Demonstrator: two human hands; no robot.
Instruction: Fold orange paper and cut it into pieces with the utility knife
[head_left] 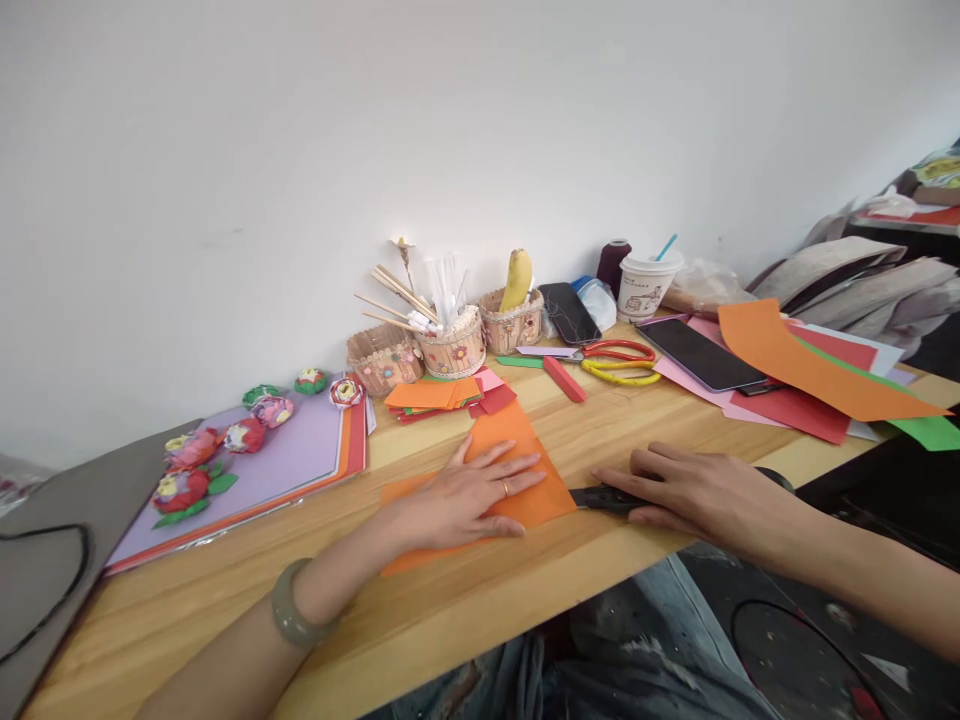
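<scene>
My left hand [480,488] lies flat with spread fingers on a folded sheet of orange paper [551,480], pressing it to the wooden table. A ring and a bracelet show on this arm. To the right, my right hand [686,487] is low over the table, its fingers closed over a black utility knife [609,499]. The knife's tip meets the right corner of the orange paper; the hand hides much of its handle. Just behind the paper sits a stack of small orange and red paper pieces [435,395].
Folded paper flowers [244,435] rest on purple sheets [300,455] at left. Decorated baskets [454,352] line the wall, one holding a banana [516,280]. Scissors [619,362], a paper cup [646,285], a phone [701,353] and coloured sheets [817,365] occupy the right.
</scene>
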